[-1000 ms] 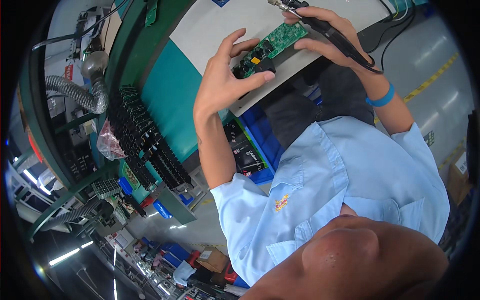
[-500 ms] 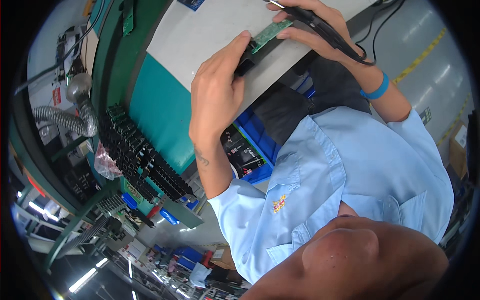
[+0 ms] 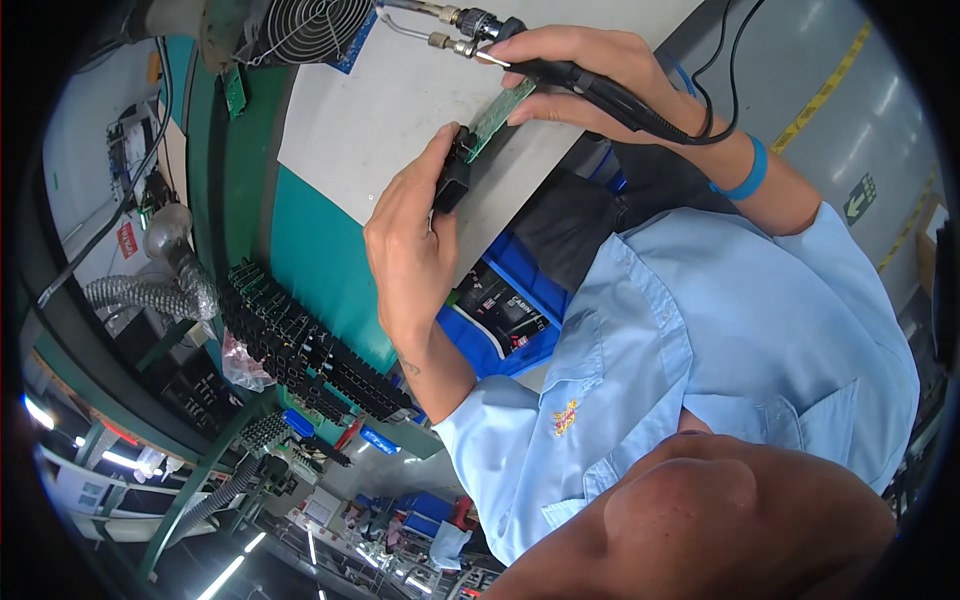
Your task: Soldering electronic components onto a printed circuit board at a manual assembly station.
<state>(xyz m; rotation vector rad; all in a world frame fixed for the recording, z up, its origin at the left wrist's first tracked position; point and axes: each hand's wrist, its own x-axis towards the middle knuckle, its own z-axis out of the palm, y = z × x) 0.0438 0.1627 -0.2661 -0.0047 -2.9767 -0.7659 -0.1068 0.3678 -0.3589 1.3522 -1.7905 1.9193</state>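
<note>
Both my hands are over the white work surface, a narrow green circuit board (image 3: 497, 122) between them. My left hand (image 3: 408, 245) is closed on the board's near-left end, where black connector housings (image 3: 452, 187) stick out. At the other end, fingers of my right hand (image 3: 590, 75) touch the board's edge. That hand also grips a black-handled, corded soldering iron (image 3: 612, 103), lying across the fingers and wrist. Metal tubes and fittings (image 3: 470, 22) appear by the fingertips at the top; how they join the iron is unclear.
A fan with a round wire guard (image 3: 318, 22) stands at the top, beside a blue board (image 3: 353, 48). On the left, a long row of boards with black connectors (image 3: 310, 345) lies by the teal mat (image 3: 320, 235). A blue bin (image 3: 470, 337) sits below the bench edge; a flexible duct (image 3: 140, 293) is farther left.
The view has shifted, bringing the fan and metal fittings into sight. My hands, with the board between them, appear lower and farther left; both keep their holds.
</note>
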